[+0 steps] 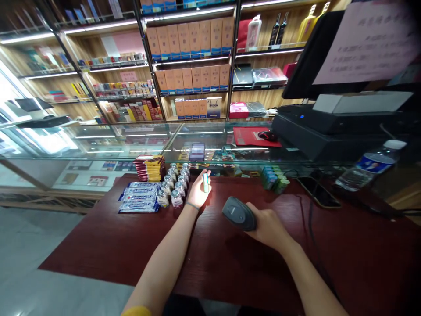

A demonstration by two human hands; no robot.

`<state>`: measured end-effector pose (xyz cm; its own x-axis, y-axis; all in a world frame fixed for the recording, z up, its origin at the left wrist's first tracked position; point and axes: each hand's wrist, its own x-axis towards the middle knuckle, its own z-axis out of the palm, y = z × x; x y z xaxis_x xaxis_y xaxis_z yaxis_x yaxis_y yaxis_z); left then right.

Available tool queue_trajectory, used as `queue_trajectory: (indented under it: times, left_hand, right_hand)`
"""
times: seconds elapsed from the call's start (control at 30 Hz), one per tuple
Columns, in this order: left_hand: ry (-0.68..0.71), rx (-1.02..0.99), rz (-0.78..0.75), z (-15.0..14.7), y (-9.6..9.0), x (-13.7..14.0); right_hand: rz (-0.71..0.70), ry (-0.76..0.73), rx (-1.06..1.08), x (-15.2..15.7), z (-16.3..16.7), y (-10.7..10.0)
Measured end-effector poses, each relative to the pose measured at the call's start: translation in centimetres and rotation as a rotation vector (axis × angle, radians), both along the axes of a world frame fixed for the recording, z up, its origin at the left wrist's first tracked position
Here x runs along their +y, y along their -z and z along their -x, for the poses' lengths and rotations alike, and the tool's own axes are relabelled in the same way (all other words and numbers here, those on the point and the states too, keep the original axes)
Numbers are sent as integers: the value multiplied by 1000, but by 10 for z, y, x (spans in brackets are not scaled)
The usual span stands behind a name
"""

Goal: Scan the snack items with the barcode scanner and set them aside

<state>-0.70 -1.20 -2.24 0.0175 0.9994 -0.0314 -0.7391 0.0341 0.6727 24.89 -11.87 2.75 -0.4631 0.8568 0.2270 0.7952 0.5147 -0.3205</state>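
My right hand is wrapped round a dark barcode scanner, whose head points toward my left hand. Held in my left hand is a small white-and-green packet, lit by a reddish glow; its exact kind is too small to make out. Left of that hand stand two rows of small clear-lidded jars. Beside them lie several blue-and-white long packets, with a stack of red-and-yellow packets behind. To the right, a group of small green and blue cans or tubes stands near the glass.
All this rests on a dark red wooden table. A glass display counter borders its far side. At right are a phone, a tilted water bottle, a cable and a monitor. Shelves of boxes stand behind.
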Motion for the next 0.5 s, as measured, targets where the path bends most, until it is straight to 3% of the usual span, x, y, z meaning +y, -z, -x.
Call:
queue_trajectory:
  times: [0.33, 0.5]
  left_hand:
    - [-15, -25, 23, -2, -4, -1]
    - [-206, 212, -29, -9, 3, 4]
  right_hand:
    - [-71, 41, 68, 3, -7, 6]
    - [-132, 78, 167, 9, -14, 14]
